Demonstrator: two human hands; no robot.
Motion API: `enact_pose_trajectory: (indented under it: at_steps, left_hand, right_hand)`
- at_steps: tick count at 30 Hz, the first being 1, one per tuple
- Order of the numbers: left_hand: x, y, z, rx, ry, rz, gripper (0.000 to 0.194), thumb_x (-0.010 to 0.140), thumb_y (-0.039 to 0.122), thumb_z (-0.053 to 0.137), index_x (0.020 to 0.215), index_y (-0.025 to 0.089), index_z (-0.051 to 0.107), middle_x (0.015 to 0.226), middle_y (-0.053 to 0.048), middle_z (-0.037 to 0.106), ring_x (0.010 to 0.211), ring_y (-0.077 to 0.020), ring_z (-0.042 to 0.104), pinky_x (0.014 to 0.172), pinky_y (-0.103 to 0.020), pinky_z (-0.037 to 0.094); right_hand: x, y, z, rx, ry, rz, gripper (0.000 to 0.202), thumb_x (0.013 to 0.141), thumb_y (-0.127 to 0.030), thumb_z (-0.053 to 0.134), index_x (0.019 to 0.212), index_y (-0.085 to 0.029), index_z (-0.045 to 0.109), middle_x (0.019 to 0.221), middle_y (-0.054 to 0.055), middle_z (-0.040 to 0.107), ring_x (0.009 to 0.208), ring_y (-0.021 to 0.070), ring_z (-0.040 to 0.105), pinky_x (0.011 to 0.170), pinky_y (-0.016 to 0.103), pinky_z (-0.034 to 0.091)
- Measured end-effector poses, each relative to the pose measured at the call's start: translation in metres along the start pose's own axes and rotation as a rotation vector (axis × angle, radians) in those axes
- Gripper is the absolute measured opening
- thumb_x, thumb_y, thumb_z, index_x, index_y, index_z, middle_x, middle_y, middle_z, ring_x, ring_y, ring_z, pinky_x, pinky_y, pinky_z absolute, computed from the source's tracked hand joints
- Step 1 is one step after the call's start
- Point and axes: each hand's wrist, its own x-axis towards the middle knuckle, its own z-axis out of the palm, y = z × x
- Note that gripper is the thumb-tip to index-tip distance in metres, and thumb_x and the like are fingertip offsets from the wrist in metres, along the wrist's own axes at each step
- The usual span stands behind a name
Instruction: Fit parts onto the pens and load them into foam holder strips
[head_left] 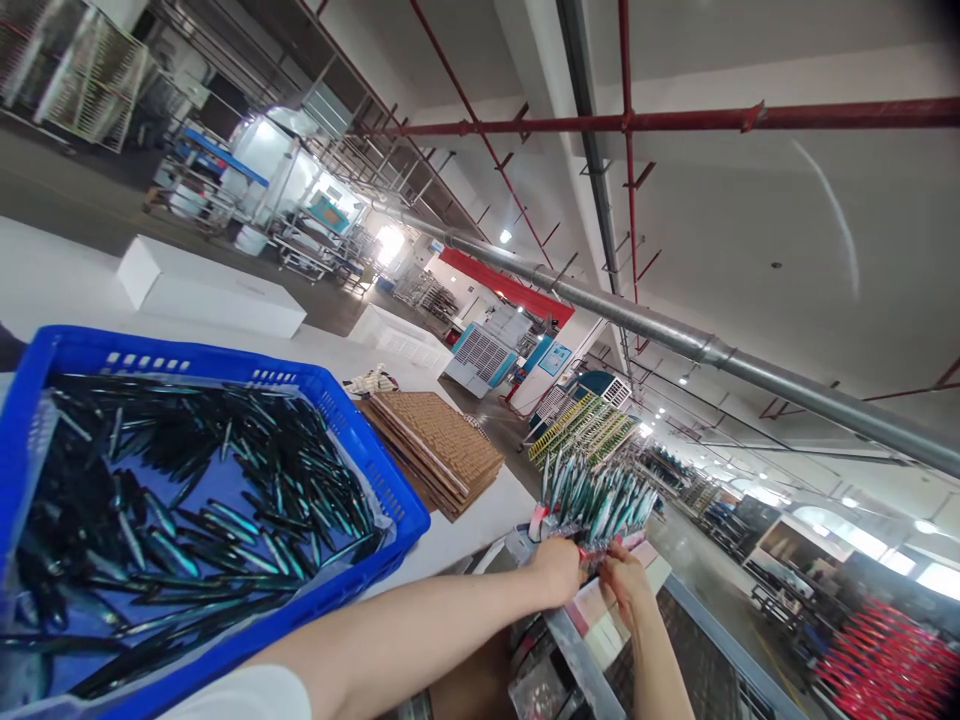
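Note:
My left hand [559, 570] is closed at the near side of a rack, its fingertips mostly hidden behind the hand. Close beside it on the right, my right hand [626, 580] has its thumb and fingers bent together in a pinch. What either holds is too small to make out. Just beyond both hands, many slender glossy teal and silver fish-shaped pieces [600, 495] stand upright in rows. Below my hands are pale and pink blocks [600, 625] on a metal frame. Similar dark teal pieces [247, 530] lie loose in a blue plastic crate [375, 475] to the left.
A stack of brown corrugated sheets [435, 440] lies right of the crate on the white table [337, 355]. A long white box [217, 295] sits behind the crate. Farther off are a yellow rack [585, 425], machines [484, 350] and red pieces [892, 660] at right.

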Motion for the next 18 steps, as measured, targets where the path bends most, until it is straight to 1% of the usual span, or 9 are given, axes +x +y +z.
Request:
enact_pose_trajectory:
  at_steps: [6, 12, 16, 18]
  left_hand:
    - [-0.001, 0.002, -0.004, 0.068, -0.012, 0.043, 0.036, 0.076, 0.03, 0.049, 0.095, 0.006, 0.067, 0.097, -0.02, 0.065, 0.094, -0.0295, 0.061, 0.08, -0.033, 0.048]
    - [-0.002, 0.006, -0.01, 0.14, -0.002, 0.013, 0.038, 0.074, 0.033, 0.052, 0.096, 0.006, 0.067, 0.097, -0.021, 0.065, 0.092, -0.0324, 0.061, 0.077, -0.036, 0.049]
    - [0.0, 0.006, -0.012, 0.193, -0.003, 0.033, 0.037, 0.074, 0.035, 0.053, 0.094, 0.008, 0.068, 0.095, -0.02, 0.065, 0.092, -0.0314, 0.061, 0.077, -0.036, 0.048]
    - [0.002, 0.003, -0.012, 0.222, -0.007, 0.049, 0.035, 0.074, 0.034, 0.053, 0.091, 0.008, 0.069, 0.093, -0.02, 0.066, 0.093, -0.0315, 0.06, 0.079, -0.037, 0.047]
  right_hand:
    - [0.0, -0.001, -0.001, -0.102, 0.022, -0.031, 0.021, 0.082, -0.035, 0.055, 0.081, -0.015, 0.058, 0.074, -0.001, 0.06, 0.058, 0.0107, 0.054, 0.056, 0.025, 0.045]
    - [0.003, -0.001, 0.001, -0.181, 0.051, -0.066, 0.019, 0.082, -0.033, 0.056, 0.086, -0.015, 0.059, 0.086, 0.002, 0.061, 0.071, 0.0133, 0.057, 0.065, 0.029, 0.047]
    - [0.005, 0.0, 0.002, -0.234, 0.075, -0.092, 0.02, 0.083, -0.035, 0.055, 0.086, -0.017, 0.059, 0.087, 0.002, 0.06, 0.072, 0.0135, 0.056, 0.067, 0.03, 0.047]
    - [0.006, 0.001, 0.003, -0.261, 0.082, -0.104, 0.02, 0.083, -0.035, 0.055, 0.083, -0.016, 0.058, 0.084, 0.001, 0.06, 0.07, 0.013, 0.056, 0.066, 0.029, 0.046]
